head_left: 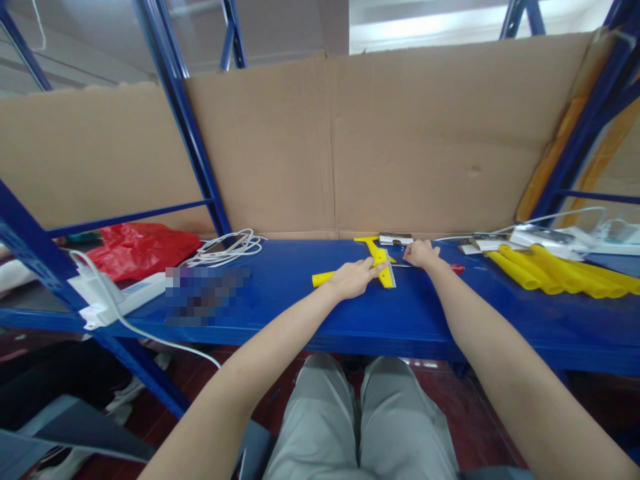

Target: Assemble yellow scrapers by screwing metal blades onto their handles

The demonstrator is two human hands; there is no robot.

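My left hand (353,278) rests over a yellow scraper (384,275) with a pale blade edge, its fingers gripping it near the head. The yellow handle (323,279) sticks out to the left of this hand. Behind it lies another yellow plastic piece (367,239). My right hand (423,254) is closed just right of the scraper, its fingertips pinched; whatever they hold is too small to make out. Beneath that hand lies a screwdriver with a red handle (457,268), its thin shaft pointing toward the scraper.
Several yellow tubes (560,270) lie at the right, beside white packaging (543,237). A small black-and-white box (396,239) is near the cardboard backing (425,140). Left are a white cable (235,248), a power strip (143,292) and a red plastic bag (143,250). Blue posts (185,127) flank the bench.
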